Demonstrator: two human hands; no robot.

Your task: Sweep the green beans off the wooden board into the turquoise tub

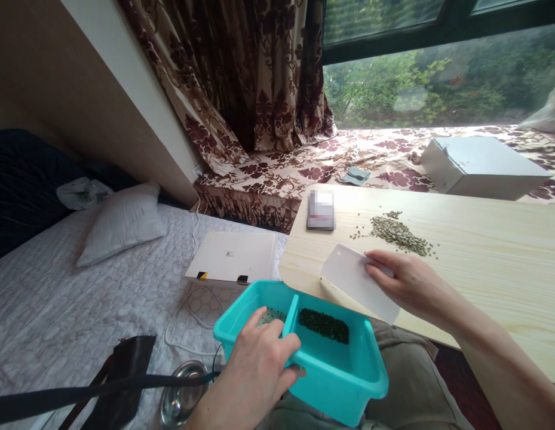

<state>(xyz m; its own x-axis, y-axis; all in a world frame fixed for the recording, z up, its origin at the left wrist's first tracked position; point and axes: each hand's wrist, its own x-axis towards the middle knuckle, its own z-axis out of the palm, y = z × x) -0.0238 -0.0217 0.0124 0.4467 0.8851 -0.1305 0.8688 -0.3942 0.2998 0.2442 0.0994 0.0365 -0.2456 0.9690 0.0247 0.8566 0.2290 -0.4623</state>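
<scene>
My left hand (266,355) grips the near rim of a turquoise two-compartment bin (335,391) at the table's edge, thumb and fingers around the wall. The right compartment holds a heap of dark green grains (324,325); a thin scatter of small bits (272,315) lies in the left one, partly behind my fingers. My right hand (405,278) is closed on a translucent white plastic scraper sheet (351,278), which is tilted at the table edge above the bin. Beyond that hand, a spread of small brownish-green beans or seeds (400,234) lies on the wooden table (483,263).
A small dark box with a blurred label (321,218) stands at the table's far left corner. Left of the bin are a white flat box (232,254), a metal bowl (183,391) and a cable on the quilted bed (120,280). A strap crosses the lower left.
</scene>
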